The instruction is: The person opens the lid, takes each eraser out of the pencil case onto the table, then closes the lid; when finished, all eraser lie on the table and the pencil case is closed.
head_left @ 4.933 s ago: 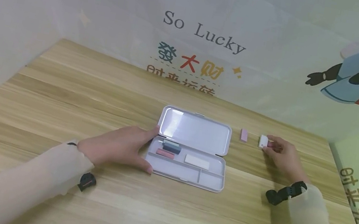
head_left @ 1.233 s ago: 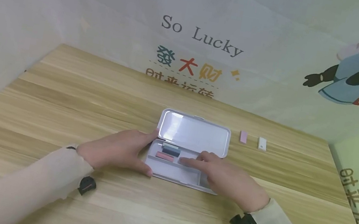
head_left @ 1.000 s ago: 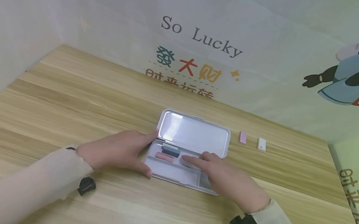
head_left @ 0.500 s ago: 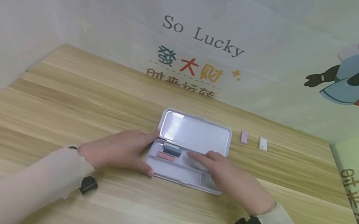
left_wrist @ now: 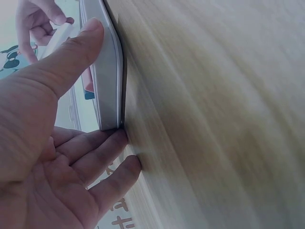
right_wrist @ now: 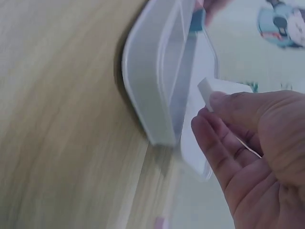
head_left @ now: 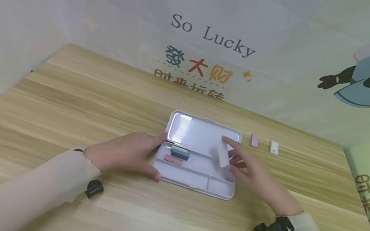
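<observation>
An open, pale pencil case (head_left: 179, 178) lies on the table with its lid folded back. My left hand (head_left: 126, 152) rests against the case's left end, fingers fairly straight, thumb by the front corner and fingertips near the hinge. My right hand (head_left: 257, 171) pinches a white eraser (head_left: 223, 154) between thumb and fingers, tilted above the case's right part. In the right wrist view, the eraser (right_wrist: 228, 88) is held clear of the case. A pink eraser (head_left: 173, 159), a dark blue eraser (head_left: 180, 154) and a pale green one (head_left: 179, 148) lie in the rear compartment.
On the table right of the lid lie a lilac eraser (head_left: 254, 140) and a small white eraser (head_left: 273, 148). Printed cloth (head_left: 131, 19) hangs behind the wooden table (head_left: 158, 222) and along its sides.
My right hand reached from the small white eraser into the case, then took hold of the larger white eraser and raised it from the rear compartment. My left hand stays at the case.
</observation>
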Tool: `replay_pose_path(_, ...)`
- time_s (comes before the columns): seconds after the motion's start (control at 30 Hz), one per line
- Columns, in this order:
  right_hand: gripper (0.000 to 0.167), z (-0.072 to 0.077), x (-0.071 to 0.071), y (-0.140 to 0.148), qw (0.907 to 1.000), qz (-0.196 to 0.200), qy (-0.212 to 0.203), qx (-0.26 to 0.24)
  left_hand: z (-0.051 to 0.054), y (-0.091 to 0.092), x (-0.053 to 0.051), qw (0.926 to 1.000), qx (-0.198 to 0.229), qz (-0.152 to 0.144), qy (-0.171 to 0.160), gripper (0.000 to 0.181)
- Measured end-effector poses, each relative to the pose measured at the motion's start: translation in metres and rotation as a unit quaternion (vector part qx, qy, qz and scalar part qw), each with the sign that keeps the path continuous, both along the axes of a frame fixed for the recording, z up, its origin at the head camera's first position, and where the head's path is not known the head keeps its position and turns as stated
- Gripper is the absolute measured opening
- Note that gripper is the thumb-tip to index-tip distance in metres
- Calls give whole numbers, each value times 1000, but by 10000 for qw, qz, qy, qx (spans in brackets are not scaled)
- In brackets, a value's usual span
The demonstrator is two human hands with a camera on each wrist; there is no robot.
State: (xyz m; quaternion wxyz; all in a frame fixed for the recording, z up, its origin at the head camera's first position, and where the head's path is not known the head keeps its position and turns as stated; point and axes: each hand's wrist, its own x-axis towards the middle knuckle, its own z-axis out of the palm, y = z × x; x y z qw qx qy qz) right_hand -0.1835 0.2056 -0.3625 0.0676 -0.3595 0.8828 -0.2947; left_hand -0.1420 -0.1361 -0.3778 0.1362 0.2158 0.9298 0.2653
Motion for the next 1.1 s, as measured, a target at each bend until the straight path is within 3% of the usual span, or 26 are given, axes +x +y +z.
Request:
replay_pose_path(0.23, 72, -2, -9, 27, 9953, -561, -396, -687, -1, 0, -1, 10000, 27, -29, 31, 115)
replay_pose_path(0.4, 71, -3, -17, 47, 9927, -866, -170, -826, 1, 0, -1, 10000, 18, -36, 33, 115)
replay_pose_path(0.73, 70, -9, -34, 98, 9852, -1698, 97, -229, 0, 0, 0, 9999, 29, -67, 70, 115)
replay_pose_path(1.1, 69, -12, -42, 134, 9795, -1937, 469, 310, 0, 0, 0, 10000, 39, -42, 48, 115)
